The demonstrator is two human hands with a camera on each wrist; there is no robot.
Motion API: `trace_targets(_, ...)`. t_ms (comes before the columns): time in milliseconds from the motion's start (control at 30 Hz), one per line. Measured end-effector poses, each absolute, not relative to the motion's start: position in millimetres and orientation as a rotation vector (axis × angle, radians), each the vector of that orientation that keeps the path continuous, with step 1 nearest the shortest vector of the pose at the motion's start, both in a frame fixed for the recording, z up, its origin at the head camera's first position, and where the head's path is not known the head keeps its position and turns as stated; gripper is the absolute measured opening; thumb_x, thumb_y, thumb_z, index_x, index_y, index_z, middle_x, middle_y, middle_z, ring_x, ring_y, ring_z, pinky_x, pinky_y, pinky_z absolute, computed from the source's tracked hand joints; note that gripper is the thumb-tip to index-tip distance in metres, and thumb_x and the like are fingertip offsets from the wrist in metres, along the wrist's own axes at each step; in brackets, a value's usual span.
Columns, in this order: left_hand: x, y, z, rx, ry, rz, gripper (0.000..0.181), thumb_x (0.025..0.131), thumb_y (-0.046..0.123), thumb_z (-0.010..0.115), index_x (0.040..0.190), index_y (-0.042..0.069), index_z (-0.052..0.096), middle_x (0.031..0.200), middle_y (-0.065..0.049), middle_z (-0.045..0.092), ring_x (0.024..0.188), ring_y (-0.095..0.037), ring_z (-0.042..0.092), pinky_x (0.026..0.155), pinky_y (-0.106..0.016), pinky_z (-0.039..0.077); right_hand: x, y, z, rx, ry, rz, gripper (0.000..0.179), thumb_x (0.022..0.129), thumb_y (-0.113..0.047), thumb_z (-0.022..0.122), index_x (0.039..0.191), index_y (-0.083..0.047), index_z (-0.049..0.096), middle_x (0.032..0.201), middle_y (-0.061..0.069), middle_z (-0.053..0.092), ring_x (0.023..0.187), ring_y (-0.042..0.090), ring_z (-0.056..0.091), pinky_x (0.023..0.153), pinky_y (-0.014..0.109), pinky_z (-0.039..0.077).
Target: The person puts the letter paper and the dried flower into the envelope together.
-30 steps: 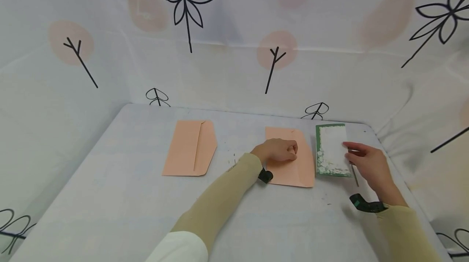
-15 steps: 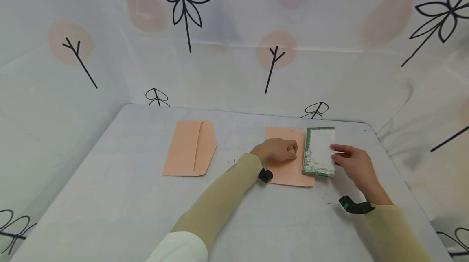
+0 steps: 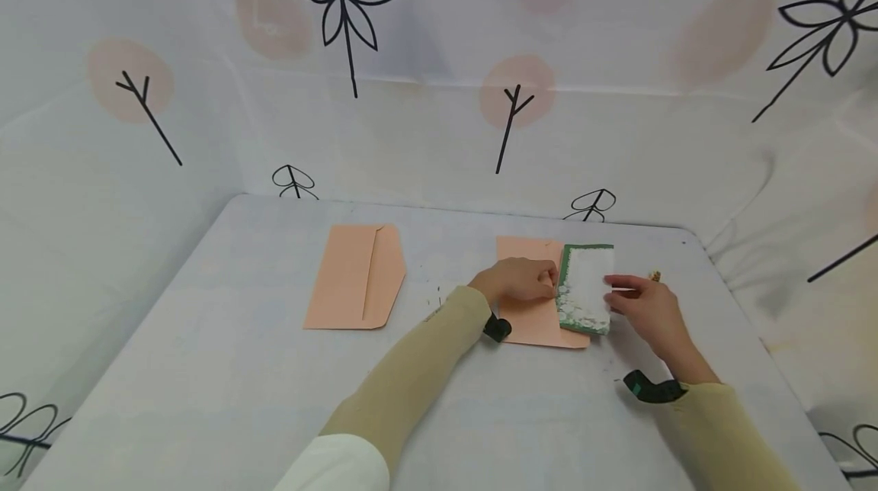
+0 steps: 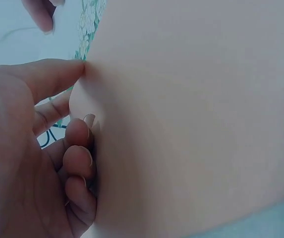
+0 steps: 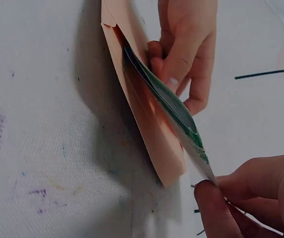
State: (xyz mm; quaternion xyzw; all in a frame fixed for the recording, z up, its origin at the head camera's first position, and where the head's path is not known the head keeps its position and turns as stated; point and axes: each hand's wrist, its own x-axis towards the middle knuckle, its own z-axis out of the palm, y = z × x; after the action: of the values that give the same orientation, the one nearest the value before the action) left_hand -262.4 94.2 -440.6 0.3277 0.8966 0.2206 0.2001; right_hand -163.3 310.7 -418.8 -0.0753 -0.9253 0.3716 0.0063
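My left hand (image 3: 517, 280) lies over the right-hand peach envelope (image 3: 524, 329) and pinches its upper layer by the edge, the other fingers curled. My right hand (image 3: 648, 312) pinches the right edge of a white card with a green floral border (image 3: 586, 281), thumb and fingers on either side of it. The card's left part overlaps the envelope, close by my left fingertips. In the right wrist view, the card (image 5: 169, 101) bows, its far edge within the envelope's mouth (image 5: 142, 109); in the left wrist view, the envelope (image 4: 196, 124) hides most of the card.
Another peach envelope (image 3: 353, 277) lies to the left on the white table (image 3: 206, 369), its pointed flap to the right. A small gold-coloured thing (image 3: 655, 276) shows just behind my right hand. A patterned cloth wall (image 3: 425, 140) stands at the table's back edge.
My right hand has moved left with the card, from beside the envelope to over its right part. My left hand has stayed on the envelope.
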Motion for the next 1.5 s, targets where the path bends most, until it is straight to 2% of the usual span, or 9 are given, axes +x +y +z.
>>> trace_targets(167, -261.2, 96.2, -442.7, 0.957, 2.554, 0.551, 0.022, 0.095, 0.051, 0.059, 0.106, 0.033, 0.052, 0.077, 0.007, 0.057, 0.072, -0.009, 0.052, 0.063, -0.025, 0.037, -163.6, 308.3, -421.6, -0.203, -2.955, 1.16, 0.043, 0.096, -0.017, 0.062, 0.132, 0.006, 0.058, 0.121, 0.03, 0.062, 0.094, 0.03, 0.069, 0.078, 0.042, 0.056)
trace_targets(233, -259.9, 97.8, -443.6, 0.974, 2.586, 0.518, 0.025, 0.093, 0.053, 0.06, 0.106, 0.033, 0.051, 0.073, 0.008, 0.056, 0.069, -0.009, 0.052, 0.06, -0.025, 0.036, -163.6, 307.5, -422.8, -0.186, -2.965, 1.149, 0.044, 0.096, -0.018, 0.062, 0.132, 0.006, 0.058, 0.122, 0.03, 0.061, 0.096, 0.032, 0.069, 0.08, 0.045, 0.055)
trace_targets(600, -251.4, 105.9, -438.7, 0.916, 2.778, 0.42, 0.028, 0.087, 0.054, 0.064, 0.095, 0.03, 0.052, 0.071, 0.009, 0.055, 0.065, -0.008, 0.052, 0.054, -0.025, 0.037, -165.6, 302.9, -422.2, -0.17, -2.992, 1.134, 0.043, 0.096, -0.017, 0.062, 0.132, 0.006, 0.057, 0.125, 0.03, 0.059, 0.101, 0.035, 0.068, 0.08, 0.045, 0.055)
trace_targets(1000, -250.9, 110.4, -439.1, 0.906, 2.828, 0.379, 0.028, 0.086, 0.051, 0.063, 0.09, 0.028, 0.048, 0.069, 0.009, 0.051, 0.06, -0.008, 0.05, 0.051, -0.026, 0.033, -166.6, 299.8, -420.4, -0.131, -3.0, 1.078, 0.041, 0.095, -0.015, 0.064, 0.13, 0.005, 0.059, 0.121, 0.03, 0.062, 0.1, 0.037, 0.067, 0.079, 0.046, 0.055)
trace_targets(1367, -248.2, 111.5, -436.3, 0.936, 2.814, 0.353, 0.03, 0.088, 0.054, 0.063, 0.091, 0.028, 0.048, 0.07, 0.01, 0.049, 0.062, -0.007, 0.05, 0.052, -0.025, 0.034, -170.5, 294.3, -422.4, -0.113, -3.045, 1.071, 0.04, 0.097, -0.017, 0.063, 0.131, 0.002, 0.06, 0.123, 0.028, 0.061, 0.1, 0.035, 0.066, 0.083, 0.048, 0.054)
trace_targets(1500, -247.4, 111.4, -437.5, 0.958, 2.809, 0.374, 0.029, 0.088, 0.053, 0.063, 0.093, 0.028, 0.049, 0.071, 0.01, 0.051, 0.062, -0.007, 0.051, 0.053, -0.025, 0.035, -170.8, 290.3, -423.2, -0.116, -3.058, 1.095, 0.038, 0.097, -0.017, 0.064, 0.13, 0.001, 0.061, 0.124, 0.027, 0.061, 0.101, 0.035, 0.065, 0.08, 0.045, 0.053)
